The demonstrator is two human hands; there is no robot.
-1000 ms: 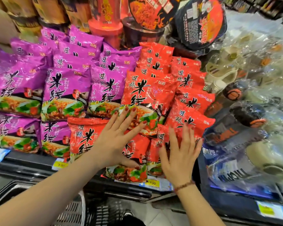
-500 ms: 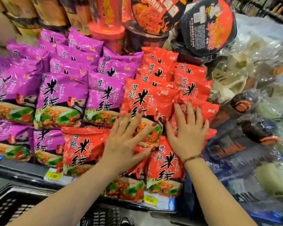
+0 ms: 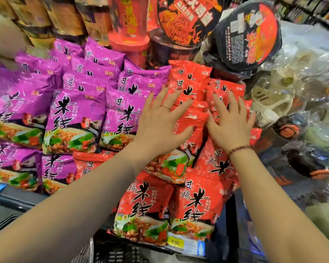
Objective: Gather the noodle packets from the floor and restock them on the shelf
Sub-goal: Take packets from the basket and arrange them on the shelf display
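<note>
Red noodle packets [image 3: 190,204] are stacked in leaning rows on the shelf, with purple noodle packets [image 3: 74,120] stacked to their left. My left hand [image 3: 160,120] lies flat with spread fingers on the upper red packets, close to the purple ones. My right hand [image 3: 230,126], a bead bracelet at its wrist, presses flat on the red packets just to the right. Both hands hold nothing. The packets under my palms are partly hidden.
Cup and bowl noodles [image 3: 247,35] stand behind and above the packets. Plastic-wrapped goods [image 3: 302,103] fill the right side. A yellow price tag [image 3: 175,242] marks the shelf's front edge. A dark basket [image 3: 114,251] sits below.
Both hands have slid upward from the lower red packets onto the higher ones. The view has moved closer to the shelf.
</note>
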